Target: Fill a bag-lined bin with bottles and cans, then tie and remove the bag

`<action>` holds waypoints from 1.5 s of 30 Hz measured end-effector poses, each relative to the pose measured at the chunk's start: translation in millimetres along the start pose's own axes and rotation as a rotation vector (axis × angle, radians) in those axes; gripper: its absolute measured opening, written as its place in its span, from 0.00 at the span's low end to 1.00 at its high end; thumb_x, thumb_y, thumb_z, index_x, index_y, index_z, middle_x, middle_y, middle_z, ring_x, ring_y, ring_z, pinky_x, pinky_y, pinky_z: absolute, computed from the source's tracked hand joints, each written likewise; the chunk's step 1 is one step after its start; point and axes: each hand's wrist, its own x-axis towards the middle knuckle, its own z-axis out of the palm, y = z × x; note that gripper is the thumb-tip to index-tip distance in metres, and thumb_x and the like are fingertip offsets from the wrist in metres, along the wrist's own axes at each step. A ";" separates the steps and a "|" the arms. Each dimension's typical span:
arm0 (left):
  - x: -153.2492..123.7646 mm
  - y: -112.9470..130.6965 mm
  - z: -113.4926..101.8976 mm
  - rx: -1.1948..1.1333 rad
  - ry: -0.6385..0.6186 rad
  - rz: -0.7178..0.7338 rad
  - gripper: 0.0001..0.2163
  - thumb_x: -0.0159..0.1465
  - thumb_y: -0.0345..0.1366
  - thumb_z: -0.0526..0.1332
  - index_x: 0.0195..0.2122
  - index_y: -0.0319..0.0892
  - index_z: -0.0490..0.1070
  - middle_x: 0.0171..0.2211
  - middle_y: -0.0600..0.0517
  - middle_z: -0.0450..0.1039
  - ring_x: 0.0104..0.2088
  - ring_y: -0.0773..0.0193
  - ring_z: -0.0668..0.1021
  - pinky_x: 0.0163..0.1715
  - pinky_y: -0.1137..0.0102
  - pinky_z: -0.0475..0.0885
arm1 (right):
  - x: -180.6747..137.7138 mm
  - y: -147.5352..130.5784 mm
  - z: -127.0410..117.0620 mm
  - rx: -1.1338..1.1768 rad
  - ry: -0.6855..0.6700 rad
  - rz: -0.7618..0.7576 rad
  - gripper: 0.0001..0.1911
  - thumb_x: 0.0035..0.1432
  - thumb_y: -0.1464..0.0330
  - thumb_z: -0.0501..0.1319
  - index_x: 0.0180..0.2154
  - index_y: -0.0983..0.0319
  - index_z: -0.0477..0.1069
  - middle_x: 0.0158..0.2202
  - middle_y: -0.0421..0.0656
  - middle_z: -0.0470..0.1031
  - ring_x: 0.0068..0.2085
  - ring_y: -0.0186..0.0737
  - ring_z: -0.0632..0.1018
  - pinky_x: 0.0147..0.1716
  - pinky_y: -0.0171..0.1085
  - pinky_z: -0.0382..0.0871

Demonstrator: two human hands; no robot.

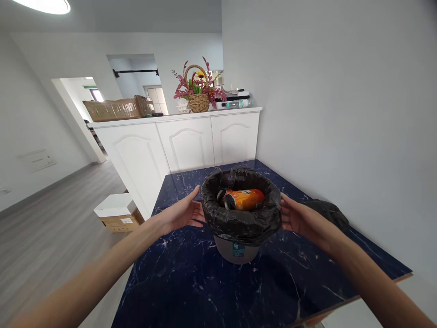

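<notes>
Left hand (186, 212) and right hand (296, 215), fingers loosely spread, gripping nothing, flank a bin (227, 249) whose black bag (235, 224) contains orange cans (248, 199).

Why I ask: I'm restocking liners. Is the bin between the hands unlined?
No, a black bag lines the bin, its edge hanging down outside.

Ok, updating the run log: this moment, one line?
round grey bin, black plastic liner: upright; orange cylindrical cans: inside; left hand, right hand: open, either side

left grip (186, 212): bare, slim-fingered | right grip (296, 216): bare, slim-fingered | forearms (114, 263): bare, slender
</notes>
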 end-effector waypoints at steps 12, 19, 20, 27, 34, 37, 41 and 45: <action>-6.8 65.0 27.7 -0.253 0.328 0.414 0.08 0.61 0.26 0.72 0.27 0.40 0.77 0.28 0.46 0.79 0.26 0.65 0.77 0.24 0.72 0.74 | 11.1 -93.6 28.4 0.007 0.016 -0.166 0.04 0.61 0.71 0.72 0.35 0.61 0.79 0.30 0.43 0.85 0.28 0.40 0.84 0.31 0.37 0.83; 6.3 110.1 45.6 -0.427 0.361 0.619 0.10 0.64 0.20 0.65 0.29 0.39 0.71 0.25 0.52 0.73 0.23 0.71 0.74 0.26 0.75 0.74 | 32.2 -146.8 45.2 0.260 0.066 -0.353 0.10 0.62 0.81 0.64 0.33 0.60 0.73 0.28 0.39 0.81 0.28 0.34 0.82 0.33 0.32 0.83; 9.0 115.5 46.0 -0.453 0.371 0.634 0.10 0.64 0.20 0.64 0.29 0.39 0.70 0.24 0.53 0.71 0.23 0.72 0.73 0.26 0.76 0.73 | 35.2 -152.1 46.7 0.287 0.070 -0.370 0.12 0.61 0.82 0.63 0.32 0.60 0.72 0.27 0.38 0.80 0.27 0.33 0.81 0.33 0.31 0.82; 31.4 132.4 48.2 -0.619 0.450 0.643 0.12 0.65 0.18 0.63 0.31 0.42 0.66 0.24 0.56 0.70 0.23 0.71 0.74 0.33 0.73 0.78 | 58.0 -156.6 54.7 0.372 0.160 -0.381 0.15 0.64 0.81 0.58 0.30 0.57 0.63 0.23 0.35 0.71 0.25 0.34 0.78 0.32 0.34 0.81; 52.9 141.6 56.3 -0.692 0.436 0.633 0.12 0.65 0.20 0.63 0.31 0.42 0.66 0.25 0.54 0.72 0.24 0.68 0.76 0.37 0.68 0.79 | 71.0 -148.9 57.0 0.402 0.198 -0.317 0.15 0.65 0.81 0.53 0.30 0.56 0.63 0.22 0.36 0.71 0.26 0.37 0.78 0.37 0.42 0.83; 62.6 145.9 54.5 -0.724 0.459 0.646 0.12 0.64 0.20 0.65 0.32 0.43 0.66 0.25 0.56 0.71 0.23 0.69 0.74 0.38 0.68 0.80 | 83.3 -151.9 50.1 0.415 0.181 -0.353 0.15 0.65 0.80 0.55 0.30 0.56 0.62 0.22 0.35 0.70 0.26 0.36 0.77 0.39 0.41 0.83; 71.7 143.9 43.1 -0.774 0.529 0.663 0.13 0.64 0.19 0.64 0.32 0.44 0.65 0.24 0.58 0.70 0.23 0.71 0.73 0.39 0.69 0.80 | 97.7 -150.6 42.0 0.475 0.217 -0.327 0.17 0.65 0.80 0.54 0.28 0.56 0.58 0.20 0.32 0.65 0.22 0.33 0.73 0.45 0.45 0.84; 79.5 139.1 30.8 -0.814 0.588 0.650 0.13 0.65 0.19 0.62 0.33 0.44 0.64 0.23 0.59 0.68 0.22 0.72 0.72 0.40 0.70 0.80 | 105.8 -143.0 37.9 0.514 0.246 -0.309 0.17 0.65 0.80 0.54 0.28 0.57 0.56 0.19 0.29 0.62 0.20 0.30 0.69 0.52 0.52 0.82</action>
